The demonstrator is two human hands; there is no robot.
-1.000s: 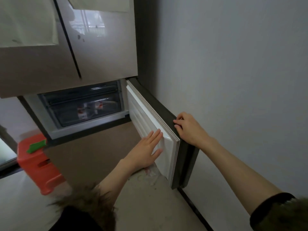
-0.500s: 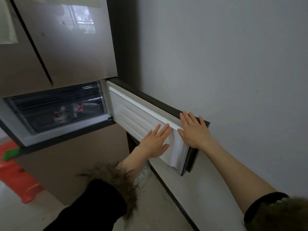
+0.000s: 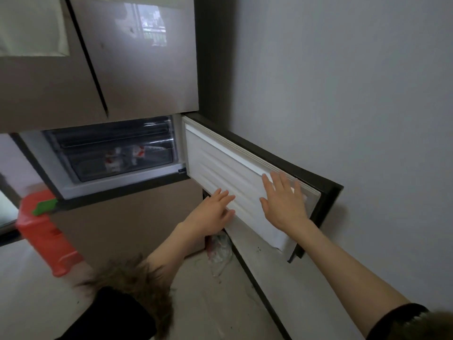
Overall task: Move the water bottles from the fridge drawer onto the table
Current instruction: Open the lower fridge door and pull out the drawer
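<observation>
The lower fridge door [image 3: 220, 165] stands swung wide open, its white ribbed inner face toward me. My left hand [image 3: 214, 213] lies flat with spread fingers on the lower part of that face. My right hand [image 3: 284, 202] presses flat on it nearer the outer edge. Neither hand holds anything. Inside the compartment a dark transparent drawer [image 3: 117, 155] is shut, and water bottles [image 3: 125, 155] with red and white labels show blurred through its front.
A grey wall [image 3: 343, 94] runs close behind the open door. A red plastic stool [image 3: 46, 231] with a green piece on top stands on the floor at the left. A crumpled plastic bag [image 3: 219, 249] lies below the door by the fridge base.
My right hand has shifted from the door's outer edge onto its white inner face. The door has swung further open toward the wall. The view has shifted right.
</observation>
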